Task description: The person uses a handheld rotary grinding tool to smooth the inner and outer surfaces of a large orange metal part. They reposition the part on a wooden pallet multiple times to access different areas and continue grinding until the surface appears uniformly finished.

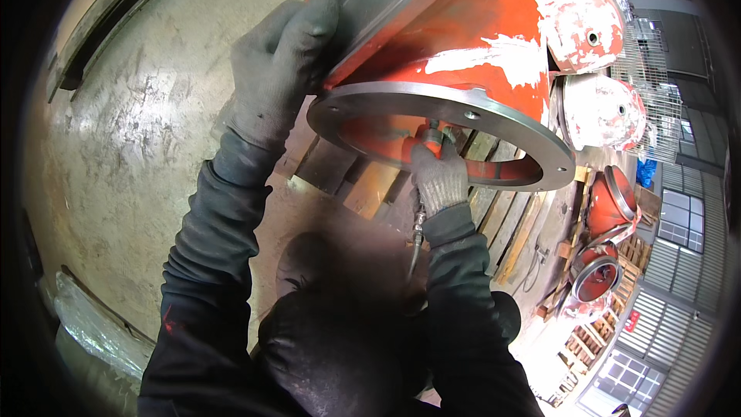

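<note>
Left hand (278, 69) lies flat on the red casting (455, 23) at 11 o'clock. Right hand (438, 177) is fisted around a grinder (430, 139) inside the flange (478, 120), on a pallet (370, 185).

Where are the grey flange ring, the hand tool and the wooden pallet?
Grey flange ring (509, 127), head view, bare right rim.
Hand tool (429, 139), head view, orange body above right hand.
Wooden pallet (372, 188), head view, plank.

Gloved hands (282, 69) on red flanged casting (455, 38)

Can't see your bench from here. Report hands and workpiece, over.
Left hand flat on the orange cone housing. Right hand shut on an air tool inside the steel flange ring. Nothing blocking.
</note>
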A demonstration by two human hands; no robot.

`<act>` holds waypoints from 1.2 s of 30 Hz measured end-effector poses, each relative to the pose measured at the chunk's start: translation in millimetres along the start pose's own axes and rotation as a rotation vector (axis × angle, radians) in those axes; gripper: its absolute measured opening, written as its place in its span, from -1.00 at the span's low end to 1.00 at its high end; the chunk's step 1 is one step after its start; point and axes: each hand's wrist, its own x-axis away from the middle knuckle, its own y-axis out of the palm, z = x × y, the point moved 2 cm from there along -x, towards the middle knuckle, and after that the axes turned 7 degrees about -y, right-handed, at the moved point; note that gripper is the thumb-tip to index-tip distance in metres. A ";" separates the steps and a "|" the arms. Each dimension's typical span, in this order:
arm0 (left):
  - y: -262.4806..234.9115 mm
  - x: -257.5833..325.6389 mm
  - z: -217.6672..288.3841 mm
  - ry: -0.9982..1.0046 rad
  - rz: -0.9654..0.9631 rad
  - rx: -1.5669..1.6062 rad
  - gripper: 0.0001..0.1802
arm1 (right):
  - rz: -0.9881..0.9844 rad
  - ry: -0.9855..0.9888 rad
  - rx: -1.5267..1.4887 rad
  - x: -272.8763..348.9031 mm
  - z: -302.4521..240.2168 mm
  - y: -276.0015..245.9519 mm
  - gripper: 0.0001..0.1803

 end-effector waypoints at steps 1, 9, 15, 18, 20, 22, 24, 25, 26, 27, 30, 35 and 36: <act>2.6 1.5 0.9 0.004 0.005 0.017 -0.50 | -0.003 0.000 -0.003 -0.4 -7.1 -0.1 -0.62; 7.2 4.4 2.7 -0.047 0.005 0.048 -0.48 | -0.026 0.211 -0.092 -2.8 -35.7 -4.6 -0.59; 6.0 3.3 2.6 0.012 -0.003 0.072 -0.47 | 0.071 0.361 -0.235 -3.1 -32.7 -16.5 -0.65; 3.2 1.1 1.4 0.040 0.010 0.022 -0.47 | 0.115 0.284 -0.151 -10.8 -30.3 -1.3 -0.68; 2.6 1.0 2.1 0.029 -0.001 0.027 -0.47 | -0.021 0.344 -0.174 -12.3 -28.9 3.3 -0.57; 2.7 1.7 3.5 0.003 -0.010 0.035 -0.48 | -0.135 0.106 0.154 -13.7 -30.8 1.2 -0.52; 2.8 2.8 5.1 -0.031 -0.015 0.047 -0.48 | -0.170 -0.271 0.551 -13.7 -32.3 -3.0 -0.55; 2.9 2.7 5.7 -0.031 -0.015 0.047 -0.48 | -0.128 -0.243 0.476 -13.4 -29.0 -4.6 -0.57; 3.3 2.5 5.9 -0.026 -0.011 0.044 -0.48 | -0.041 0.037 0.138 -10.2 -20.8 -5.8 -0.60; 3.4 2.7 6.0 -0.020 -0.004 0.034 -0.48 | -0.004 0.202 -0.139 -10.9 -13.9 -5.6 -0.62; 3.0 2.5 6.0 -0.025 -0.009 0.018 -0.47 | 0.007 0.198 -0.363 -12.9 -7.7 -2.9 -0.63; 3.7 3.1 6.8 0.009 -0.005 0.033 -0.46 | -0.098 -0.367 0.509 -11.7 -19.9 1.2 -0.63; 3.5 2.8 7.3 0.015 -0.007 0.033 -0.45 | -0.139 -0.410 0.532 -12.0 -20.1 1.4 -0.66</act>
